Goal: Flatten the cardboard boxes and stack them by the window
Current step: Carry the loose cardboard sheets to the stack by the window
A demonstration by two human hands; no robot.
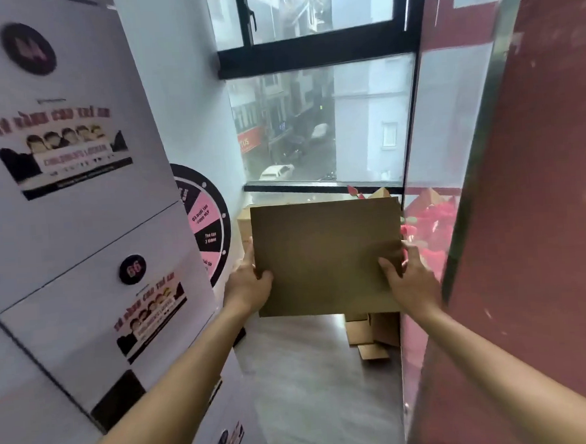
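- Your only view is the head camera, looking forward and down along both outstretched arms.
- It faces the window (319,117) from close, floor (311,375) below.

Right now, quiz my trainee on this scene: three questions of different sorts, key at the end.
1. True or false: both hands grip the flat cardboard.
2. What lies beyond the cardboard? A) window B) sink C) door
3. Fill in: more boxes sit on the ____ below the cardboard.

Key: 1 true: left hand and right hand hold opposite edges. 2 A, the window. 3 floor.
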